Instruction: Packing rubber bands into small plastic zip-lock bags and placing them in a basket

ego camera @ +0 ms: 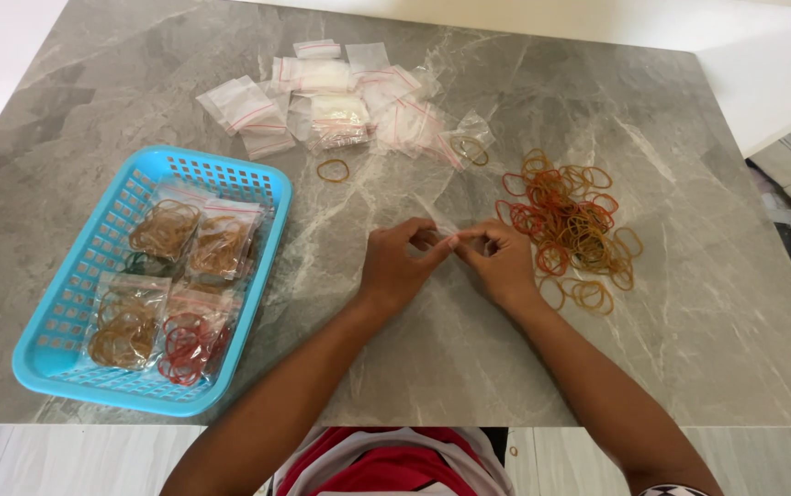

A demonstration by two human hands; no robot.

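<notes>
Grey marble table [597, 386]; white floor; both hands pinching bag [446, 231].

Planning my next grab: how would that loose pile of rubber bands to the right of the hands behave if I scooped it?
The loose pile of rubber bands would probably come up floppy and tangled, since the loops overlap. Strays at its edge would likely stay on the marble table. It looks light; a push would likely spread it rather than slide it whole.

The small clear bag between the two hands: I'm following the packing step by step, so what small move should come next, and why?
Probably pull the clear bag mouth open. Both the left hand and the right hand pinch it at its top, it looks empty, and the loose rubber bands lie just beside the right hand, ready to go in.
</notes>
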